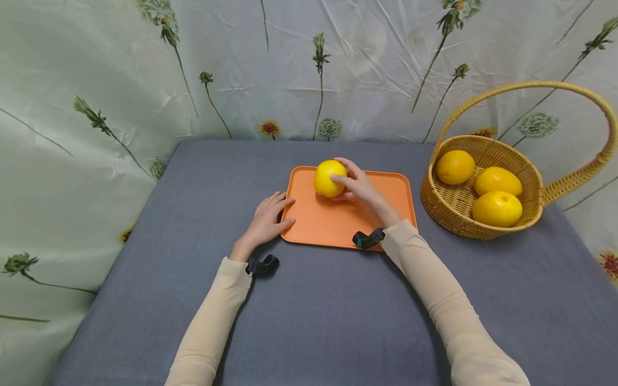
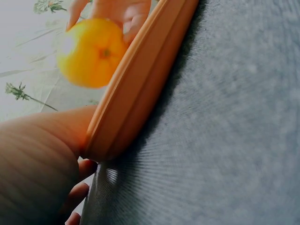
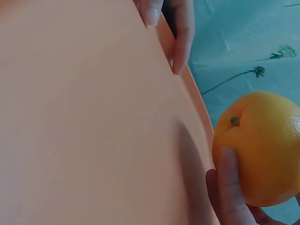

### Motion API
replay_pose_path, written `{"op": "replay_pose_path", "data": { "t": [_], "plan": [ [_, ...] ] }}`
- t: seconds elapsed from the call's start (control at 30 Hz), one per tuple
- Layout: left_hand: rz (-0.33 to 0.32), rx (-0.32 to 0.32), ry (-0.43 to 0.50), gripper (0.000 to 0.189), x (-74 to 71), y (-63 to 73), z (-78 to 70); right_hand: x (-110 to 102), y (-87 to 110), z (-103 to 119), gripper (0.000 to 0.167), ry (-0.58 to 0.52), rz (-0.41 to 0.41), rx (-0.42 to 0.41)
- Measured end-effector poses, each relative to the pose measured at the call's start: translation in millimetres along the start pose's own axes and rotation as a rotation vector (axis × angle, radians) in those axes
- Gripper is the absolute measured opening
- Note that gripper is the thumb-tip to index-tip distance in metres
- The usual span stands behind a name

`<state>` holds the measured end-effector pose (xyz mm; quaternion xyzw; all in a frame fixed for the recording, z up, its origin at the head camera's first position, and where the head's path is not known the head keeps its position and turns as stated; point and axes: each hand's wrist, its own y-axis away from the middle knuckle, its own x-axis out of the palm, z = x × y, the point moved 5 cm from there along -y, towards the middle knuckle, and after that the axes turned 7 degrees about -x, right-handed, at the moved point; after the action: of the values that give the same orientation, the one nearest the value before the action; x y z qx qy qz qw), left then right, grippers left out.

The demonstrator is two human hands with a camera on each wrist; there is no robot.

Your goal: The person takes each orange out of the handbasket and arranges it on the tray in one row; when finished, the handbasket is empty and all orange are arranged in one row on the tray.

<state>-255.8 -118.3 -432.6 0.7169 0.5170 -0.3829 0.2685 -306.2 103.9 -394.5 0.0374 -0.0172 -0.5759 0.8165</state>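
My right hand holds a yellow-orange orange between thumb and fingers, above the far part of an orange tray. In the right wrist view, the orange shows its small green stem end, with a finger along its side. The fruit's shadow falls on the tray. My left hand rests at the tray's left edge, its thumb and index fingertips over the rim. From the left wrist view, the thumb lies against the tray rim, and the other fingers are partly hidden.
A woven basket with a tall handle stands right of the tray, holding 3 yellow-orange fruits. A grey cloth covers the table. Behind it hangs a pale curtain with a flower print.
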Motion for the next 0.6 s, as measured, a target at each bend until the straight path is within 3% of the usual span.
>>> {"op": "replay_pose_path", "data": {
  "t": [0.4,0.6],
  "plan": [
    [-0.012,0.017,-0.003,0.052,0.5,0.6,-0.9,27,-22.6,-6,0.060,0.065,0.015,0.026],
    [-0.013,-0.006,0.009,0.051,-0.2,1.9,0.5,38,-28.7,-4,0.058,0.171,0.007,0.010]
  ]
}}
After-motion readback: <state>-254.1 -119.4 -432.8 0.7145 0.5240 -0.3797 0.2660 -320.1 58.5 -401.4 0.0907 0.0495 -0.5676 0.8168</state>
